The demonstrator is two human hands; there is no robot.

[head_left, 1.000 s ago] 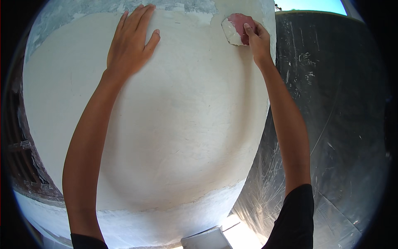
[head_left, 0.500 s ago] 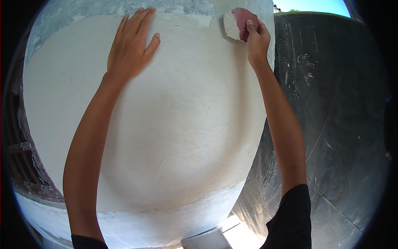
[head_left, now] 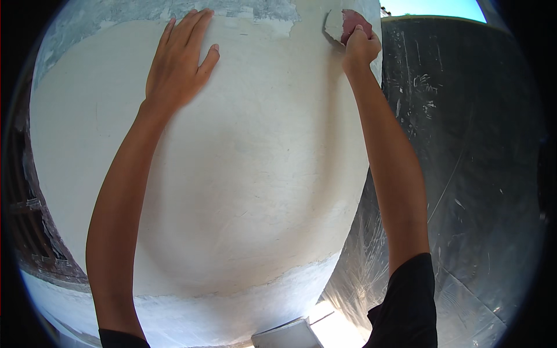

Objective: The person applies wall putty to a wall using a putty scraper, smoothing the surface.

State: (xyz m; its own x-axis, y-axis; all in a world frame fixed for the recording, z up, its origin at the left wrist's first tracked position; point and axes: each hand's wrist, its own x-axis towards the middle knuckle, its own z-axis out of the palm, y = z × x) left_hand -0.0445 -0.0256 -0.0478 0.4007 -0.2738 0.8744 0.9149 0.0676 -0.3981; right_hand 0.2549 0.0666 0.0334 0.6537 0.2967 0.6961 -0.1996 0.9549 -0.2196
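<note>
My left hand (head_left: 181, 61) lies flat on the pale plastered wall (head_left: 249, 133), fingers spread and pointing up, near a rough grey-blue patch (head_left: 116, 26). At the upper right, my right hand (head_left: 362, 47) grips a thin maroon sheet (head_left: 354, 24) with its thumb on top. The sheet's left part is whitish with a ragged border, and its curved edge stands slightly off the wall, casting a shadow. I cannot tell whether it is sandpaper or a flexible spreader. The fingers behind it are partly hidden.
Beyond the wall's right edge hangs a dark plastic sheet (head_left: 464, 151) with white splashes. A brown barred frame (head_left: 32, 214) borders the wall at left. Below runs a bluish-white band (head_left: 232, 316), and a grey box-like object (head_left: 287, 336) sits at the bottom.
My right hand has moved slightly up with the maroon sheet, whose left edge now tilts away from the wall. The left hand stays at nearly the same place on the wall.
</note>
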